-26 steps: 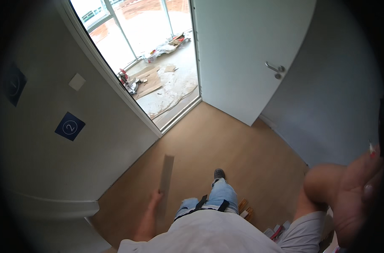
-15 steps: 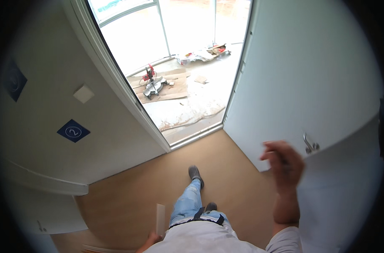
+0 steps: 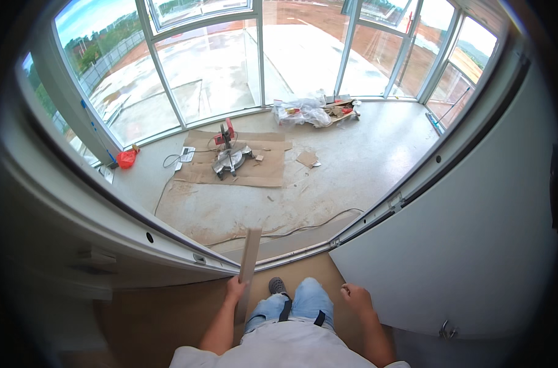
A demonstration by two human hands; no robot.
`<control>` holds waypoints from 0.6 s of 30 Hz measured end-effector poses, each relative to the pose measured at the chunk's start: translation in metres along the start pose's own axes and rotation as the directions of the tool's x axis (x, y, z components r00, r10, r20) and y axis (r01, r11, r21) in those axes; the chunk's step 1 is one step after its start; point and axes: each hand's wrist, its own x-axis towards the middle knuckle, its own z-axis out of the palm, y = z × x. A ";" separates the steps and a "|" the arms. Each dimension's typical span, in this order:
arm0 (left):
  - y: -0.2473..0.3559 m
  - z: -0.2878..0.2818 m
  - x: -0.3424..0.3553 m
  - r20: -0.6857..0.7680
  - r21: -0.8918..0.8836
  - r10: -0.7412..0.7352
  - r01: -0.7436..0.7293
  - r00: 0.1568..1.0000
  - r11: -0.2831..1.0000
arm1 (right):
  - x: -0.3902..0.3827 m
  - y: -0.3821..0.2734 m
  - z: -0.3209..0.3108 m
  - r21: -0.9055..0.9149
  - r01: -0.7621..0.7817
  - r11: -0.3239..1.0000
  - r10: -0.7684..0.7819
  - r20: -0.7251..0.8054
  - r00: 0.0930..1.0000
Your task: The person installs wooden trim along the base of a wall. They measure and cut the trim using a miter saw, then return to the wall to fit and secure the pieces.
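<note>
My left hand is closed around a long, flat, pale strip, perhaps wood. The strip stands nearly upright and rises in front of the door sill. My right hand hangs in front of the door leaf at my right, fingers curled in; whatever lies inside them, if anything, is hidden. It is apart from the door and its metal handle.
The open doorway's frame curves around me. Beyond it, a mitre saw stands on cardboard. A cable crosses the floor past the sill. Plastic sheeting and scraps lie by the windows; a red bag sits left.
I have come closer to the doorway, and more of the room beyond shows. The strip has risen into view with my left hand. My right hand has dropped and moved left.
</note>
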 end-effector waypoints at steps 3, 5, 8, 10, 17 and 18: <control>0.108 -0.030 0.086 -0.016 -0.009 -0.026 0.025 1.000 1.000 | 0.039 -0.009 0.016 0.026 -0.100 0.995 0.097 0.101 0.990; 0.149 -0.042 0.133 -0.065 -0.020 -0.004 0.003 0.998 1.000 | 0.072 -0.019 0.022 0.036 -0.125 0.992 0.117 0.171 0.978; 0.172 -0.042 0.194 -0.100 -0.086 0.053 -0.061 0.994 0.994 | 0.145 -0.025 0.032 0.089 -0.105 0.990 0.082 0.233 0.969; 0.200 -0.047 0.221 -0.124 -0.101 0.069 -0.082 0.990 0.992 | 0.203 -0.019 0.037 0.117 -0.098 0.988 0.068 0.239 0.969; 0.163 -0.117 0.317 -0.285 -0.165 -0.101 0.056 0.953 0.985 | 0.490 -0.036 0.042 -0.082 0.137 0.987 -0.111 0.269 0.957; 0.157 -0.135 0.313 -0.297 -0.116 -0.147 0.117 0.944 0.986 | 0.521 -0.060 0.034 -0.074 0.125 0.989 -0.100 0.280 0.955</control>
